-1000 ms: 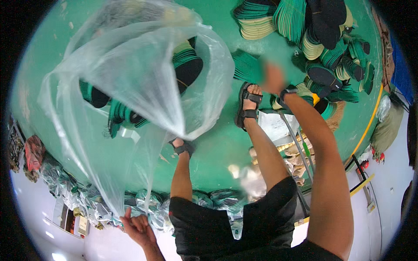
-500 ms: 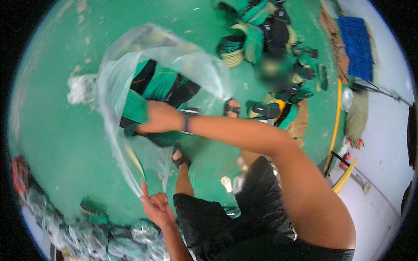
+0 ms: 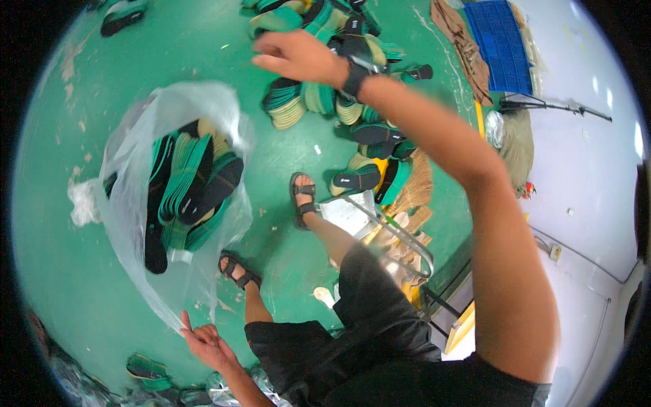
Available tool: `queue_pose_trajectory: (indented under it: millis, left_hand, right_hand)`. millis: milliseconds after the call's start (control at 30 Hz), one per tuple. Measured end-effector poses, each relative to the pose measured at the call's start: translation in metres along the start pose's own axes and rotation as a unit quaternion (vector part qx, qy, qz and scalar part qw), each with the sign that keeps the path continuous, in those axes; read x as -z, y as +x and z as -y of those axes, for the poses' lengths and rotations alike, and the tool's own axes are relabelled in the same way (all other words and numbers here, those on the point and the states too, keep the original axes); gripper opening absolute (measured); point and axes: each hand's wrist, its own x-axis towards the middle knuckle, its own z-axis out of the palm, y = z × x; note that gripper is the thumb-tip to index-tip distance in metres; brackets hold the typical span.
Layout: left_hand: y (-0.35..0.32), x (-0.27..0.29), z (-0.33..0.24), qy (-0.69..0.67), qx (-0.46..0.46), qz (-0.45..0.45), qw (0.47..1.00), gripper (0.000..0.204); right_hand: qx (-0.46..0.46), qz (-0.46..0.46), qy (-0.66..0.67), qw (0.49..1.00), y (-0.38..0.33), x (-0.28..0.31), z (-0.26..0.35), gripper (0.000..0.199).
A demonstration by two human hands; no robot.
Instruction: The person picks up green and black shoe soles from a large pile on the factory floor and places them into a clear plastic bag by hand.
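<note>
A clear plastic bag [image 3: 125,234] stands mouth-up on the green floor to the left. Inside it lie several stacked green, black and cream shoe insoles [image 3: 186,176]. My left hand [image 3: 209,344] is closed on the bag's near rim, index finger pointing out along the plastic. Out over the far floor, my right hand [image 3: 302,57] shows thumb and fingers apart, with nothing seen in it. A dark watch is on that wrist. Beneath and beyond this hand spreads a pile of insole stacks [image 3: 319,98], partly hidden by my forearm.
A broom [image 3: 413,183], a white dustpan [image 3: 349,216] and a metal frame [image 3: 407,241] lie right of my sandalled feet. Crumpled plastic [image 3: 85,202] rests left of the bag. Wrapped bundles [image 3: 196,397] line the near edge. A blue mat [image 3: 498,44] lies by the white wall.
My right hand has come out of the bag and moved far and right to the insole pile. The left hand still grips the rim. The whole view has shifted.
</note>
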Motion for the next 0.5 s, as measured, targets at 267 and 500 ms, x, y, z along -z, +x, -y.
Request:
queue_pose_trajectory:
  millis: [267, 500]
  left_hand:
    - [-0.003, -0.019, 0.047, 0.105, 0.077, -0.013, 0.991, 0.032]
    - [-0.035, -0.067, 0.057, 0.169, 0.054, -0.198, 0.964, 0.034]
  right_hand:
    - [-0.467, -0.043, -0.01, 0.883, -0.256, -0.078, -0.186, 0.066]
    - [-0.466, -0.158, -0.111, 0.863, -0.154, -0.199, -0.296, 0.122]
